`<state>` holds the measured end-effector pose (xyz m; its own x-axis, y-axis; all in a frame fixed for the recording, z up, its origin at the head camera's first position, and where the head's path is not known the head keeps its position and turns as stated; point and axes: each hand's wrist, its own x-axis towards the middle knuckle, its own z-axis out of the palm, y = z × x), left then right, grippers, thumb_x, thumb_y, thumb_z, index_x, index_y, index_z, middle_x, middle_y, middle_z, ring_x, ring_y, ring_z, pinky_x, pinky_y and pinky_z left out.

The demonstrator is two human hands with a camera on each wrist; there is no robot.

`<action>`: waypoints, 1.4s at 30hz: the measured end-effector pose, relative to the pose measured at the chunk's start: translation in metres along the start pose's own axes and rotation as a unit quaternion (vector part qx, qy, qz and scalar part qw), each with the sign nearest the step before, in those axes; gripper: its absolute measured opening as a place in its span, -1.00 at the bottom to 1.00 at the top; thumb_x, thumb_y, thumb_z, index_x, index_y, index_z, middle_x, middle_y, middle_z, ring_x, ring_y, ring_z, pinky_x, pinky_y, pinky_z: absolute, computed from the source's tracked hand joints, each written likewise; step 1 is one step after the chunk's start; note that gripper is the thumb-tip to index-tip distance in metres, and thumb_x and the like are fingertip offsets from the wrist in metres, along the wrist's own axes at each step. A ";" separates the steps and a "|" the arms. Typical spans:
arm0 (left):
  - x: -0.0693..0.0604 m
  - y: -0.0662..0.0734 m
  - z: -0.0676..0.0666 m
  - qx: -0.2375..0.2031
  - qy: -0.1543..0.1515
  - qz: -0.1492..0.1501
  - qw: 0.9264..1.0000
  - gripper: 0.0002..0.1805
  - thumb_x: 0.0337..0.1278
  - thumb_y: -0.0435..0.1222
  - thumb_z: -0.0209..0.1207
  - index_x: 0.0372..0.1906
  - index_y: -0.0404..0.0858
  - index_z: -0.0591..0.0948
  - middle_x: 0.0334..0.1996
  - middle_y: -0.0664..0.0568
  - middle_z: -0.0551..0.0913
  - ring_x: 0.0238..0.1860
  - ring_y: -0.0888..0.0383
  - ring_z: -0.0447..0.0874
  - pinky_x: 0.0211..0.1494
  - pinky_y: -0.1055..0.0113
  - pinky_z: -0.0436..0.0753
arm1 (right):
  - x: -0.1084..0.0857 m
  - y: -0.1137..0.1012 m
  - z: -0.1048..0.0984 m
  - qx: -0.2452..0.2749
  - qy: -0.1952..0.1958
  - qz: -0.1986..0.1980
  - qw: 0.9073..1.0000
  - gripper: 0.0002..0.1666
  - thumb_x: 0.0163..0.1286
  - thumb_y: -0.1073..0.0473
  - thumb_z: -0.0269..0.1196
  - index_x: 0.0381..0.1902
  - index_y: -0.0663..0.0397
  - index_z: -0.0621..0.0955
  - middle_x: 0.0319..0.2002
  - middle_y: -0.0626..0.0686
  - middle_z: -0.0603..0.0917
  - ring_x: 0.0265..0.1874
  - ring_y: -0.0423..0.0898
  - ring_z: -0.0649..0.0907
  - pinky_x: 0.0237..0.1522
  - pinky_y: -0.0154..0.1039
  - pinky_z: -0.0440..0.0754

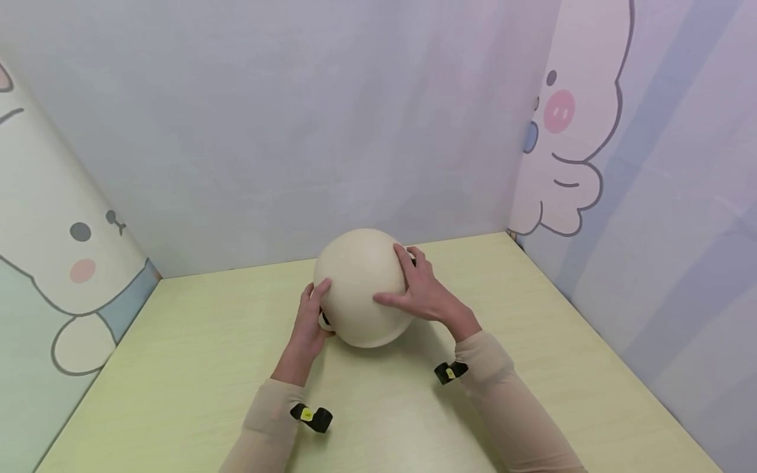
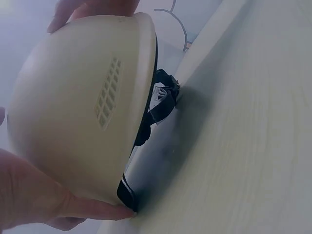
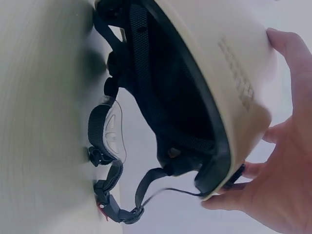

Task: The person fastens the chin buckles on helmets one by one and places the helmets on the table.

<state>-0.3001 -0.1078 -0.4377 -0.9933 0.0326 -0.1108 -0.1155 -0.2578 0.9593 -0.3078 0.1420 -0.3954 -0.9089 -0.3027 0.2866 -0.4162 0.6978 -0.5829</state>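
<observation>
A cream helmet is tilted over the table, its smooth shell towards the head camera. My left hand grips its left side, thumb on the shell and fingers near the rim. On the other side my right hand holds it, with the thumb spread over the shell and fingers around the far edge. The right wrist view shows the dark inner lining and a black chin strap hanging down beside the table. A row of vent slots shows on the shell in the left wrist view.
The pale wooden table lies below. A plain grey-white curtain stands behind it, with cartoon-printed panels at the sides. Black wrist cameras sit on both sleeves.
</observation>
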 end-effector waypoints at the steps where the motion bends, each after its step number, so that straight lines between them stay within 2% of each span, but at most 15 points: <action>1: 0.001 0.000 -0.001 -0.003 0.000 -0.001 1.000 -0.01 0.26 0.12 0.17 0.60 -0.06 -0.10 0.56 -0.19 -0.12 0.52 -0.28 -0.14 0.21 -0.61 0.04 | 0.000 0.001 0.000 0.004 -0.008 0.001 1.000 0.37 0.09 -0.52 0.33 0.63 -0.16 -0.07 0.48 0.16 0.02 0.39 0.18 0.19 0.20 0.22 0.46; 6: 0.003 -0.001 -0.005 0.000 0.000 0.003 1.000 -0.11 0.29 0.02 0.20 0.58 -0.07 0.03 0.57 -0.09 -0.07 0.53 -0.23 -0.17 0.16 -0.64 0.03 | -0.001 0.002 0.003 0.013 -0.035 0.004 0.999 0.40 0.09 -0.51 0.34 0.63 -0.20 -0.14 0.52 0.13 -0.04 0.39 0.21 0.25 0.23 0.22 0.44; 15: 0.002 0.002 -0.005 0.020 -0.009 0.004 1.000 -0.07 0.29 0.00 0.23 0.60 -0.02 0.01 0.60 -0.03 -0.14 0.55 -0.17 -0.20 0.23 -0.58 0.03 | -0.001 0.005 0.001 0.021 -0.054 0.010 0.998 0.42 0.07 -0.48 0.38 0.62 -0.17 -0.14 0.54 0.22 -0.12 0.37 0.27 0.31 0.24 0.22 0.43; 24: 0.001 0.002 -0.005 0.041 0.004 0.007 0.999 -0.09 0.25 -0.01 0.29 0.59 0.05 0.06 0.58 -0.02 -0.04 0.52 -0.21 -0.07 0.28 -0.54 0.06 | 0.001 0.011 0.002 0.035 -0.081 0.005 0.996 0.45 0.07 -0.41 0.42 0.63 -0.17 -0.19 0.51 0.23 -0.03 0.31 0.25 0.37 0.23 0.17 0.46; 30: 0.000 0.001 -0.004 0.065 0.010 0.008 0.998 -0.04 0.23 -0.01 0.31 0.60 0.04 0.04 0.58 -0.05 -0.07 0.53 -0.23 -0.07 0.29 -0.52 0.08 | 0.001 0.020 0.005 0.060 -0.089 0.014 0.994 0.49 0.06 -0.39 0.44 0.62 -0.13 -0.24 0.49 0.20 -0.04 0.33 0.21 0.35 0.27 0.13 0.42; 37: -0.002 0.002 -0.001 0.077 0.014 0.012 0.997 -0.02 0.22 -0.05 0.33 0.61 0.00 0.03 0.58 -0.03 -0.07 0.53 -0.16 -0.04 0.36 -0.43 0.07 | 0.002 0.029 0.010 0.073 -0.098 0.023 0.992 0.50 0.02 -0.38 0.47 0.62 -0.25 -0.24 0.46 0.16 0.00 0.30 0.17 0.37 0.26 0.11 0.44; 42: 0.000 0.000 -0.002 0.084 0.007 0.021 0.996 -0.01 0.23 -0.05 0.32 0.62 -0.02 0.00 0.60 -0.02 -0.12 0.53 -0.14 -0.04 0.42 -0.33 0.08 | 0.004 0.030 0.011 0.079 -0.102 0.028 0.991 0.52 0.01 -0.38 0.48 0.62 -0.24 -0.25 0.47 0.17 -0.01 0.30 0.18 0.38 0.26 0.10 0.44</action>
<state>-0.2999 -0.1102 -0.4384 -0.9973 0.0106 -0.0725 -0.0732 -0.0940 0.9929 -0.3241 0.1549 -0.4204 -0.9101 -0.4022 0.1000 -0.3485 0.6119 -0.7100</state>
